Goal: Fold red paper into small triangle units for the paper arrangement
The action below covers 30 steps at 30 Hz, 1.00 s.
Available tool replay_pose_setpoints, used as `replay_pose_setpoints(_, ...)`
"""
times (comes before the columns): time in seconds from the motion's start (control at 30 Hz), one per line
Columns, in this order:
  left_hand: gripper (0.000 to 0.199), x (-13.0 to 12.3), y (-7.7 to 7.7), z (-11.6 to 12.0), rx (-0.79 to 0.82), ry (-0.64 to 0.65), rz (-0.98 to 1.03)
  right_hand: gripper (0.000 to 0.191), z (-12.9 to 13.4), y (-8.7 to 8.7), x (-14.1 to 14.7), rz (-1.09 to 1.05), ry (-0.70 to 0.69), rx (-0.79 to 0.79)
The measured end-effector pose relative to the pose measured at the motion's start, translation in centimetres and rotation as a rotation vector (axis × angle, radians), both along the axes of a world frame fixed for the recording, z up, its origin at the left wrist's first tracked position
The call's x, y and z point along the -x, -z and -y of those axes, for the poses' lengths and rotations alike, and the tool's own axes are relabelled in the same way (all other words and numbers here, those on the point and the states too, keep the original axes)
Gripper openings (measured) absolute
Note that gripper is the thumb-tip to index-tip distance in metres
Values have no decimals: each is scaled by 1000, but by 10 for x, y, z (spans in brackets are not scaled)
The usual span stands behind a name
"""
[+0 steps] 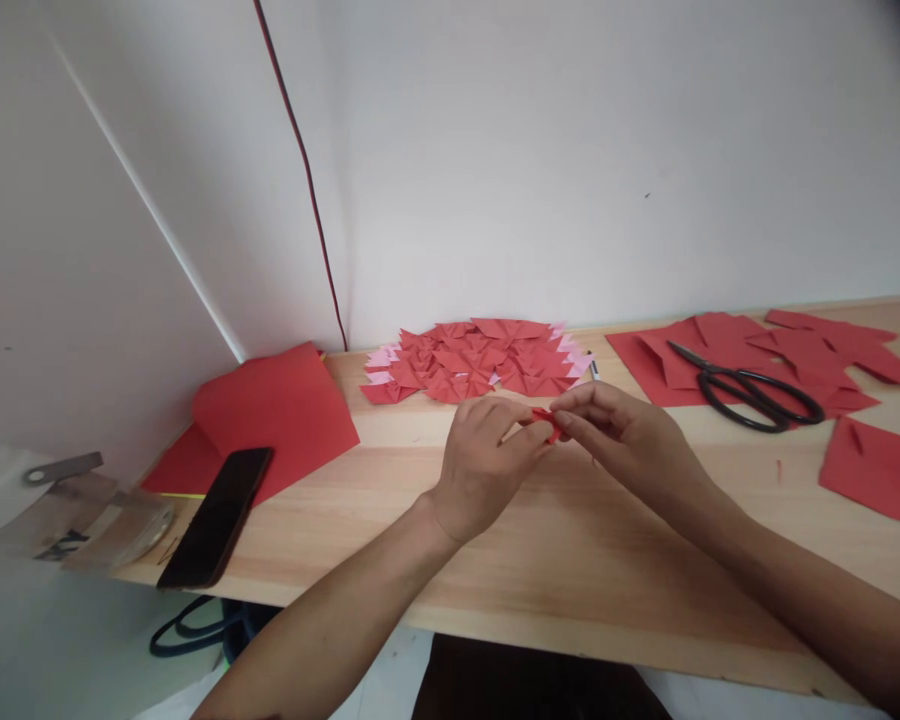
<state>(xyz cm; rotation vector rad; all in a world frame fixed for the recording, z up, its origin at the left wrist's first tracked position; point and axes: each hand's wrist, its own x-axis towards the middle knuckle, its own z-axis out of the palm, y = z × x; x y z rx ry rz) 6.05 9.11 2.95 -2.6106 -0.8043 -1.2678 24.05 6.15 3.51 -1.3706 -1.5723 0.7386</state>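
A small folded piece of red paper [546,424] is pinched between my two hands above the middle of the table. My left hand [481,455] grips its left side, fingers curled, back of the hand toward me. On its right edge, the thumb and fingertips of my right hand [626,430] press together. Much of the paper is hidden by the fingers. Just behind the hands, against the wall, lies a spread of folded red paper pieces [472,360], with pink ones showing at both ends.
Black-handled scissors [754,393] rest on cut red paper sheets [660,350] at the right. Nearer me lies another red piece [866,470]. Larger red sheets [285,420], a dark phone [216,515] and a clear plastic container [120,525] occupy the left end of the wooden table [360,560].
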Motion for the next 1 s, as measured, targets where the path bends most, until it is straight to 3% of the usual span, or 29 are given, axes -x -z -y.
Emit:
replay_pose_setpoints(0.5,18,-1,8,-6,202,9,60,18,-3,6,0,183,82,-41)
replay_pose_setpoints(0.87,11,-6,7,-4,515,87,217,15,-5,8,-1,226,91,-116)
replay_pose_setpoints(1.0,12,-7,7,-4,562,78,252,16,-6,11,-1,207,76,-115)
